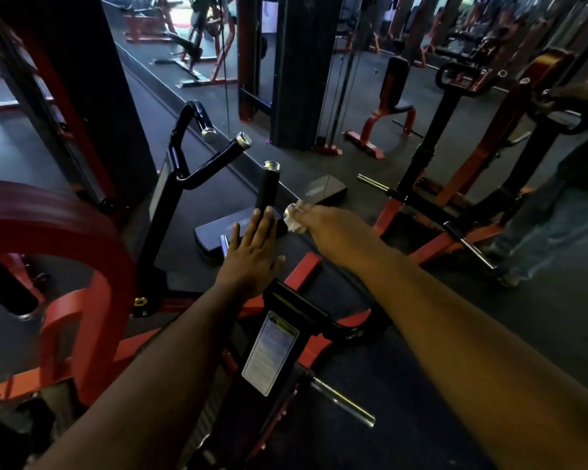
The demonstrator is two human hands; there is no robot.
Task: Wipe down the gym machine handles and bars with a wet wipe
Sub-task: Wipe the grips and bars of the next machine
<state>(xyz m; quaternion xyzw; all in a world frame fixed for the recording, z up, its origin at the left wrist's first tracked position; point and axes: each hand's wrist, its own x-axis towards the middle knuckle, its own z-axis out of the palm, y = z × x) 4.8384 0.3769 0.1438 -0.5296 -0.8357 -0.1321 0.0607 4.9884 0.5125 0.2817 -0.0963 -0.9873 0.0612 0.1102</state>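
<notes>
A black and red gym machine stands in front of me, with several black handles capped in chrome. My right hand (323, 225) is closed around a crumpled white wet wipe (294, 223), pressed against the chrome end of a short handle (290, 209). Just left of it rises an upright black grip (267, 188). My left hand (252, 257) is flat, fingers stretched out and together, its fingertips reaching the base of that upright grip; it holds nothing. Further left, a bent black handle bar (214, 161) and a curved one (192, 113) stick up.
A red padded roller (48, 225) is at my left. A black footplate (214, 237) lies on the dark rubber floor. The machine's labelled post (270, 351) and a chrome peg (342, 403) are below my arms. Another person (557, 205) stands at the right beside a red rack.
</notes>
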